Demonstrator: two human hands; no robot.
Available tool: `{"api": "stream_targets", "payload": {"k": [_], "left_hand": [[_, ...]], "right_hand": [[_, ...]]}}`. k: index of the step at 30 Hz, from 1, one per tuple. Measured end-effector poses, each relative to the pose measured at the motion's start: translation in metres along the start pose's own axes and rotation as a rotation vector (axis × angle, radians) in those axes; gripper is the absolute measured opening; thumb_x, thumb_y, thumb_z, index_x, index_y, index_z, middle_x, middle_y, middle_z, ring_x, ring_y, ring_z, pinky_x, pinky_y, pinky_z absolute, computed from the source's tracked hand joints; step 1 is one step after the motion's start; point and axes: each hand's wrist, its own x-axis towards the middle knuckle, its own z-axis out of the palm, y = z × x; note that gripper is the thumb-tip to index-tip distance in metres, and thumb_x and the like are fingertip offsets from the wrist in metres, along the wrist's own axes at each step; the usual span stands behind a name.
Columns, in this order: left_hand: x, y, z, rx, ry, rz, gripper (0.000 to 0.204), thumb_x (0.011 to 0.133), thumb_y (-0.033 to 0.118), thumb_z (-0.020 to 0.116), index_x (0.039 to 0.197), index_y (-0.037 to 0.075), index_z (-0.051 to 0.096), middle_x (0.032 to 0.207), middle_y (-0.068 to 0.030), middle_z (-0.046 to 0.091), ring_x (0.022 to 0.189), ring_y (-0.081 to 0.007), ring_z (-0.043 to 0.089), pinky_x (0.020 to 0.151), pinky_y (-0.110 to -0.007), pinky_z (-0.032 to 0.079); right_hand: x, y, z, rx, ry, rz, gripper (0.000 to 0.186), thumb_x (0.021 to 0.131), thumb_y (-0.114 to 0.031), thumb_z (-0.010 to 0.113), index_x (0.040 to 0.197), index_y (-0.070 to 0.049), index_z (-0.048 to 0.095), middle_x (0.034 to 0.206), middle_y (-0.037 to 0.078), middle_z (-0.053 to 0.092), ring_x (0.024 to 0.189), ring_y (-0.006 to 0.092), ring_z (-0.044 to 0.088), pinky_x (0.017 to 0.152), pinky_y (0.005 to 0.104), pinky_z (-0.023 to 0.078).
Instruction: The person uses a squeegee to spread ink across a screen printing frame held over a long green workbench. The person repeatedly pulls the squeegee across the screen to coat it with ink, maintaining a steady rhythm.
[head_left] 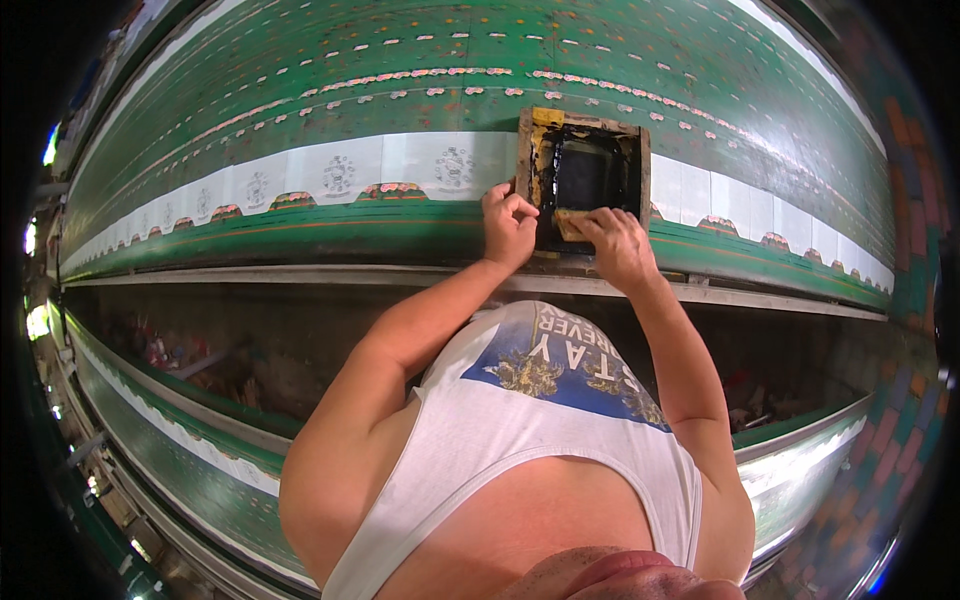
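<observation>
A wooden screen-printing frame (643, 165) lies across a strip of white pieces on the long green table, its mesh dark and its inner edges smeared with black ink. My left hand (510, 228) has its fingers curled at the frame's lower left side, gripping the edge. At the near end inside the frame, my right hand (622, 248) is closed on a wooden squeegee (573, 225); its blade is hidden. Left of the frame, the white pieces (300, 175) carry dark line prints. The white pieces (692, 192) to its right look plain.
The green table (400, 50) stretches far to both sides, dotted with small coloured marks in rows. A metal rail (300, 275) runs along its near edge. Behind me stands another green table (215, 500) with a white strip. Coloured floor bricks (895, 420) show at the right.
</observation>
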Motion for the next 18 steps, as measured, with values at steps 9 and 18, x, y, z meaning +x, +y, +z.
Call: {"api": "stream_targets", "payload": {"k": [9,18], "left_hand": [[0.000,-0.001,-0.001,-0.020,0.000,0.016,0.012,0.077,-0.002,0.076,0.081,0.008,0.072,0.119,-0.0204,0.069,0.132,-0.0457,0.059,0.111,-0.053,0.047],[0.006,0.026,0.004,-0.035,0.029,0.053,0.018,0.076,-0.008,0.075,0.083,0.008,0.072,0.123,-0.0206,0.071,0.135,-0.0443,0.061,0.113,-0.052,0.049]], "right_hand": [[-0.039,-0.034,-0.015,0.207,-0.049,0.107,0.047,0.086,-0.011,0.083,0.133,-0.008,0.079,0.132,0.011,0.072,0.127,0.0363,0.064,0.111,0.0494,0.052],[-0.100,0.027,0.012,0.599,0.464,0.632,0.039,0.106,-0.022,0.077,0.141,-0.004,0.076,0.147,0.019,0.068,0.138,0.0357,0.064,0.115,0.0440,0.050]]}}
